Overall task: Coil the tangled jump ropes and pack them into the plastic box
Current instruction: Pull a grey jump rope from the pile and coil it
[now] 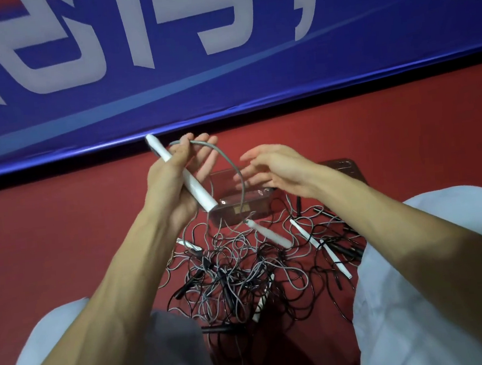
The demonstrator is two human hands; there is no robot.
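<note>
Our left hand (174, 178) is raised over the red floor (61, 229) with a white handle (198, 191) lying aslant across its palm. The thumb clamps it there, while the other fingers stretch out nearly straight. A grey cord (237, 168) leaves the top of that hand, arches over and drops to a second white handle (270, 235), which rests on the heap below.

Our right hand (271, 170) hovers just beside the arch with its fingers spread and slack, holding nothing. It is blurred.

The jump ropes (237, 274) lie in a tangle of grey and black cords between our knees. The clear plastic box (231, 214) sits at the heap's far edge, under both hands. Behind runs a blue banner (224, 81).
</note>
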